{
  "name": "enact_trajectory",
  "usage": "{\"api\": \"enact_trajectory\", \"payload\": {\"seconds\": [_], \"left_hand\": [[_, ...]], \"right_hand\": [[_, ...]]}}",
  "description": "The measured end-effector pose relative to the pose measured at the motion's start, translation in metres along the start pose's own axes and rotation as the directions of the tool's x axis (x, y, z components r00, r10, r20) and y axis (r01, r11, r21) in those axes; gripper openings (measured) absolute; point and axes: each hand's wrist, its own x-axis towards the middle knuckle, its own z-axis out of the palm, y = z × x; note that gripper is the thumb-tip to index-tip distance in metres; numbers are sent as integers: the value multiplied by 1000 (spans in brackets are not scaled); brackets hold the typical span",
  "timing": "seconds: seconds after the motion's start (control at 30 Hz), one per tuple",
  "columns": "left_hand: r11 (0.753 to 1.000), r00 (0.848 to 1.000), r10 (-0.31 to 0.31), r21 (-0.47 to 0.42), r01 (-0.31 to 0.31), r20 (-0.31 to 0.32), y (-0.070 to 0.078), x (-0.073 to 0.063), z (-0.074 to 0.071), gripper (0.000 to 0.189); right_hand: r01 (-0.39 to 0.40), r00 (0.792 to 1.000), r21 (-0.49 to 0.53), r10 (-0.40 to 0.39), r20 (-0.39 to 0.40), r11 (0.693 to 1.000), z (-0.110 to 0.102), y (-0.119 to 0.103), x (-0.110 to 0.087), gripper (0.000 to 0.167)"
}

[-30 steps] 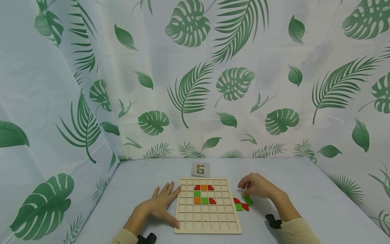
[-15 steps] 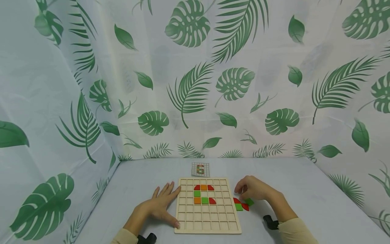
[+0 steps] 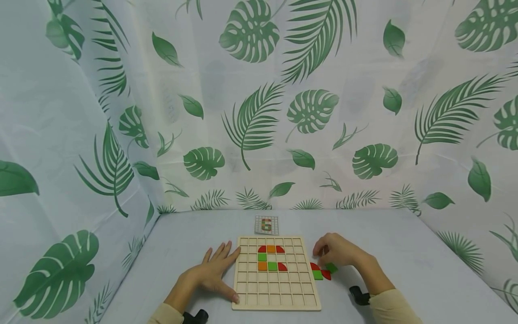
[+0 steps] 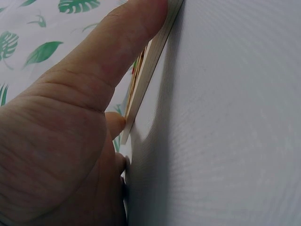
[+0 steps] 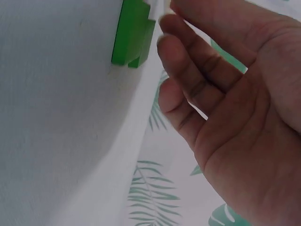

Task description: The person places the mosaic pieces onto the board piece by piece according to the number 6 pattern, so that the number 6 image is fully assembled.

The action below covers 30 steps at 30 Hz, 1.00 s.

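A pale wooden grid board [image 3: 275, 288] lies on the table, with several red, orange and green tiles set in its upper cells. My left hand [image 3: 212, 272] is spread along its left side, thumb and a fingertip touching the edge; the left wrist view shows the thumb [image 4: 108, 52] against the board's side. Right of the board, my right hand [image 3: 337, 249] reaches down with bent fingers over a small pile of loose tiles. A green tile [image 3: 332, 268], another green tile [image 3: 318, 275] and red rounded pieces [image 3: 326, 274] show there. I cannot tell whether the fingertips pinch a piece.
A small card [image 3: 266, 225] with a coloured grid figure like a 6 lies behind the board. Black wrist cameras [image 3: 359, 295] sit near both wrists. A leaf-patterned cloth [image 3: 259, 135] hangs behind the white table.
My right hand has shifted slightly left and down from the green tiles, its fingers now closer over the red pieces. My left hand and the board have stayed put.
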Motion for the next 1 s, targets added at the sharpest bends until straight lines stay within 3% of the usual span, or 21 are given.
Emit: {"api": "enact_trajectory", "payload": {"seconds": [0.17,0.43,0.73,1.0], "left_hand": [[1000,1000,-3,1,3,1,-1,0,1,138],[1000,1000,-11,8,11,6,0,0,0,138],[1000,1000,-12,11,12,4,0,1,1,138],[1000,1000,-14,11,14,6,0,0,1,137]], "right_hand": [[-85,994,-48,81,-78,995,0,1,-2,18],[-145,987,-62,140,-83,987,1,-4,-3,18],[-108,991,-52,104,-83,993,5,-3,2,27],[7,988,-59,-16,-156,998,2,-8,8,20]]}}
